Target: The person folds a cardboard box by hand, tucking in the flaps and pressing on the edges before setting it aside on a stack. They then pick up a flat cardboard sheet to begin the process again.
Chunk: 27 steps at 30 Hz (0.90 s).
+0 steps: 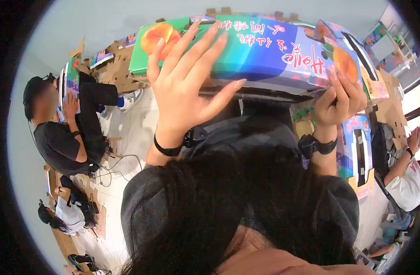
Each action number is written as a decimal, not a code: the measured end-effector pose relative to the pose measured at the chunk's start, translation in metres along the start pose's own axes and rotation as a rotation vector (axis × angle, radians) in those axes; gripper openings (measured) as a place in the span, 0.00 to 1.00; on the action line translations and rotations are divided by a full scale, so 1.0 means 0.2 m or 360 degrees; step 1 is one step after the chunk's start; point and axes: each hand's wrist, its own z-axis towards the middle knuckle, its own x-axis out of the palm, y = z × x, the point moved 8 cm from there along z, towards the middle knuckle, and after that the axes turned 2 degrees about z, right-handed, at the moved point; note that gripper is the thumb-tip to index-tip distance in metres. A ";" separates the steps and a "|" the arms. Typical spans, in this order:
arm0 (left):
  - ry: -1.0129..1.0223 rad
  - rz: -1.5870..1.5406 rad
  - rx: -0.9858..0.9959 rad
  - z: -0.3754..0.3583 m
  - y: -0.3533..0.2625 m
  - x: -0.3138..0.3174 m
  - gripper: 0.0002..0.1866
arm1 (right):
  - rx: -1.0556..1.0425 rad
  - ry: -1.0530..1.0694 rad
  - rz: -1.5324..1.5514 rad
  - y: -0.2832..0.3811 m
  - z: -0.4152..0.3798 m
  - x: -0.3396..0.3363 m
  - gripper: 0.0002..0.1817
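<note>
A printed cardboard fruit box (265, 59), green, blue and lilac with peach pictures and pink lettering, lies across the space before me. The print appears upside down from here. My left hand (182, 82) rests flat on its top left part, fingers spread, thumb reaching along the near side. At the near right edge, my right hand (342, 98) is closed, with thumb and fingertips pinching the box by its corner. The fingers behind are curled and partly hidden. A dark slot-like strip (265, 93) runs along the box's near side.
More printed boxes (358, 151) with black-and-white strips stand at the right. A seated person (58, 142) at the left handles a similar box (71, 87). Other people (408, 185) sit at right and lower left. Cables (120, 167) lie on the floor; brown cardboard (120, 59) stands behind.
</note>
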 end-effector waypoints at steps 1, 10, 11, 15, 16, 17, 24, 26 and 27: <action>-0.0002 0.0002 -0.0003 -0.01 0.00 0.00 0.31 | -0.0008 0.0000 -0.0012 0.00 0.00 0.00 0.13; -0.0012 -0.0001 -0.0065 -0.07 -0.01 -0.02 0.29 | -0.0061 -0.0023 -0.0084 0.07 0.00 -0.05 0.16; -0.0003 0.0001 -0.0066 -0.08 -0.02 -0.02 0.29 | -0.0034 -0.0021 -0.0052 0.07 -0.01 -0.05 0.15; -0.0001 -0.0019 -0.0059 -0.09 -0.02 -0.01 0.29 | -0.0034 -0.0043 -0.0041 0.06 -0.02 -0.06 0.15; -0.0001 -0.0021 -0.0060 -0.09 -0.02 -0.01 0.29 | -0.0031 -0.0047 -0.0045 0.06 -0.02 -0.06 0.15; -0.0004 -0.0025 -0.0060 -0.09 -0.02 -0.01 0.29 | -0.0031 -0.0052 -0.0050 0.06 -0.02 -0.06 0.15; 0.0016 -0.0030 -0.0066 -0.09 -0.03 -0.01 0.30 | -0.0028 -0.0041 -0.0044 0.06 -0.03 -0.06 0.15; 0.0026 -0.0013 -0.0055 -0.09 -0.03 0.00 0.31 | -0.0033 -0.0054 -0.0040 0.06 -0.03 -0.07 0.13; 0.0032 -0.0006 -0.0037 -0.08 -0.04 0.00 0.32 | -0.0019 -0.0052 -0.0043 0.06 -0.03 -0.06 0.12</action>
